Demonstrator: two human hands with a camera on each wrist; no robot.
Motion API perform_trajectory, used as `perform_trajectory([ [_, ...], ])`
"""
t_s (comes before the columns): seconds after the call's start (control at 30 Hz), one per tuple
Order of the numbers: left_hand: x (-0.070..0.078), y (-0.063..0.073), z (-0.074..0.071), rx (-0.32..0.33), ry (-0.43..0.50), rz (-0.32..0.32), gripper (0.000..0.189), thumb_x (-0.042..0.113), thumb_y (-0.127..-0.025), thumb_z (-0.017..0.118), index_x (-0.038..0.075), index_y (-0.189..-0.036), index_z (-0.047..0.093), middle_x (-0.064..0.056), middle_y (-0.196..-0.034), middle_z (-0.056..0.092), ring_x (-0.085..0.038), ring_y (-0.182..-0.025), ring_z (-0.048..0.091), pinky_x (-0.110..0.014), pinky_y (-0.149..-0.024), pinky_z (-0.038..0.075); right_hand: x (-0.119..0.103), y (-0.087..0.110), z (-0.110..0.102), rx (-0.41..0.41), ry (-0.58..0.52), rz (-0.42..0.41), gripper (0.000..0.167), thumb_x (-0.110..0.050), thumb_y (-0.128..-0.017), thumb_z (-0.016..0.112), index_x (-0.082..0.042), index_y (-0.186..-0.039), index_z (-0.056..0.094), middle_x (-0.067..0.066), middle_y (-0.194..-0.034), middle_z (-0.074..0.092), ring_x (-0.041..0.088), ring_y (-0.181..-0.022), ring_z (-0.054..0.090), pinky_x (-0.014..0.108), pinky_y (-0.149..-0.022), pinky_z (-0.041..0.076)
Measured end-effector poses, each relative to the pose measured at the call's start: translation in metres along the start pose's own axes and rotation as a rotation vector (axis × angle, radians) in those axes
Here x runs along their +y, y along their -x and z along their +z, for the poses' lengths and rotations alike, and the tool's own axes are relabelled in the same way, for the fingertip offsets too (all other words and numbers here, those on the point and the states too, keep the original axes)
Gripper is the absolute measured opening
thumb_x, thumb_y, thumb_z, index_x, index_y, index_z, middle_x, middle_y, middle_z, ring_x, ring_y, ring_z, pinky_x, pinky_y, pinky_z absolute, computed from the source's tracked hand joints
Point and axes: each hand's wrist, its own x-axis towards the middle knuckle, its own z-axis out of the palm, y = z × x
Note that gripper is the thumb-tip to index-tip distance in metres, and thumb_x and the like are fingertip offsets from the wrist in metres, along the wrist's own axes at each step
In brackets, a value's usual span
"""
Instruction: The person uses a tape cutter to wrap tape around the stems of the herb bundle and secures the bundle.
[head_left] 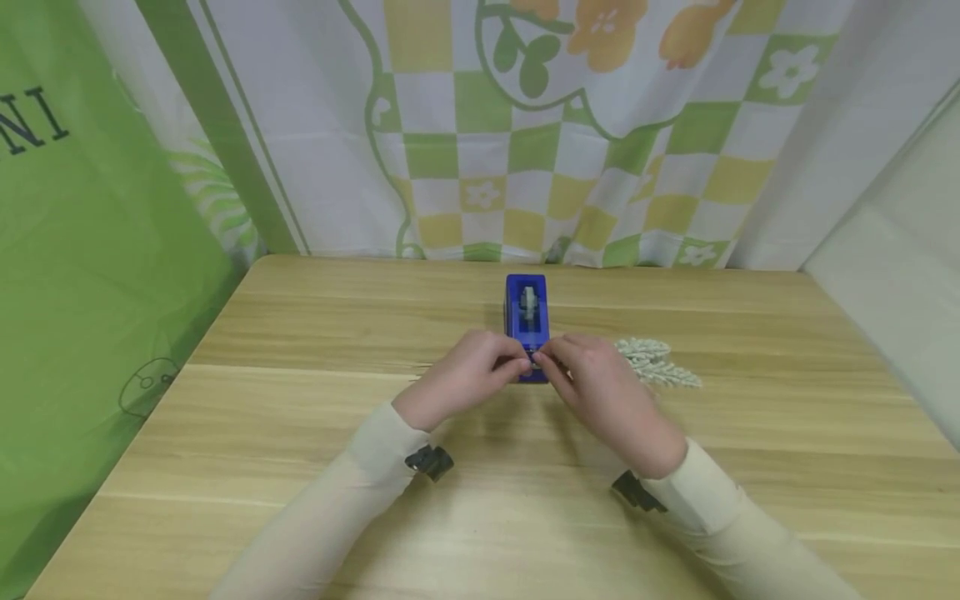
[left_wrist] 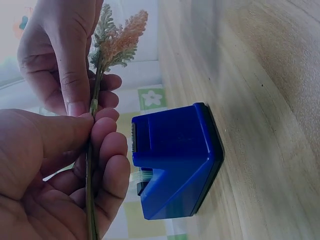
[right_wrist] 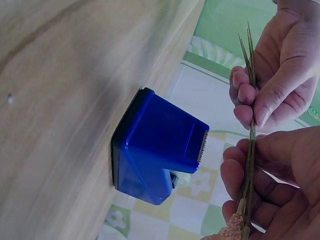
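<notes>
While pinched between left hand (left_wrist: 60, 170) and right hand (left_wrist: 60, 55), held flower stems (left_wrist: 93, 150) just before blue tape dispenser (left_wrist: 175, 160), long axis across its cutter.

Head overhead; wrists close, sharing tape dispenser (head_left: 527, 325).

bright, even light; soft shadows; wrist views slightly blurred.

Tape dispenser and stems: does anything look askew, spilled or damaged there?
Nothing stands out. The blue tape dispenser sits flat and square on the table. Both the left hand and right hand pinch thin flower stems just before its cutter; a pale sprig lies beside.
</notes>
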Motion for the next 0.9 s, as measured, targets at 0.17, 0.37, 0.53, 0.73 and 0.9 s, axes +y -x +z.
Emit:
perform_trajectory([
  [0.17, 0.0004, 0.0009, -0.0003, -0.001, 0.012, -0.016, 0.021, 0.014, -0.106, 0.061, 0.003, -0.102, 0.078, -0.009, -0.091, 0.075, -0.009, -0.069, 0.054, -0.018, -0.063, 0.047, -0.0007, 0.0014, 0.0013, 0.028, 0.069, -0.031, 0.019, -0.018, -0.103, 0.068, -0.008, -0.088, 0.073, -0.003, -0.070, 0.061, 0.008, -0.061, 0.049, 0.032, -0.064, 0.049],
  [0.37, 0.0012, 0.0012, -0.0003, 0.000, 0.006, -0.019, 0.020, 0.013, -0.106, 0.062, 0.002, -0.103, 0.078, -0.009, -0.092, 0.076, -0.010, -0.069, 0.054, -0.018, -0.062, 0.046, -0.0005, 0.0023, 0.0021, 0.036, 0.112, -0.040, 0.017, -0.017, -0.101, 0.070, -0.006, -0.088, 0.073, -0.002, -0.070, 0.062, 0.009, -0.061, 0.049, 0.040, -0.071, 0.055],
  [0.53, 0.0009, 0.0017, -0.0003, 0.003, 0.002, -0.010, 0.020, 0.013, -0.105, 0.061, 0.002, -0.103, 0.078, -0.011, -0.095, 0.077, -0.010, -0.070, 0.056, -0.018, -0.064, 0.048, -0.0003, 0.0029, 0.0021, 0.046, 0.129, -0.055, 0.018, -0.015, -0.101, 0.069, -0.005, -0.086, 0.072, -0.001, -0.068, 0.060, 0.011, -0.060, 0.048, 0.040, -0.070, 0.054],
  [0.73, -0.0006, 0.0015, 0.0000, 0.011, 0.020, -0.013, 0.021, 0.013, -0.106, 0.061, 0.002, -0.102, 0.078, -0.012, -0.099, 0.078, -0.010, -0.073, 0.058, -0.018, -0.065, 0.049, 0.0026, 0.0043, 0.0008, 0.078, 0.124, -0.062, 0.015, -0.012, -0.102, 0.067, 0.001, -0.100, 0.076, 0.007, -0.079, 0.071, 0.018, -0.068, 0.065, 0.036, -0.068, 0.059],
  [0.9, -0.0012, 0.0018, 0.0000, 0.014, 0.027, -0.012, 0.020, 0.013, -0.105, 0.062, 0.002, -0.103, 0.078, -0.013, -0.099, 0.078, -0.010, -0.072, 0.057, -0.018, -0.065, 0.048, 0.0034, 0.0046, -0.0029, 0.044, 0.093, -0.082, 0.015, -0.012, -0.102, 0.067, -0.002, -0.107, 0.076, 0.006, -0.085, 0.074, 0.017, -0.073, 0.067, 0.034, -0.068, 0.058],
])
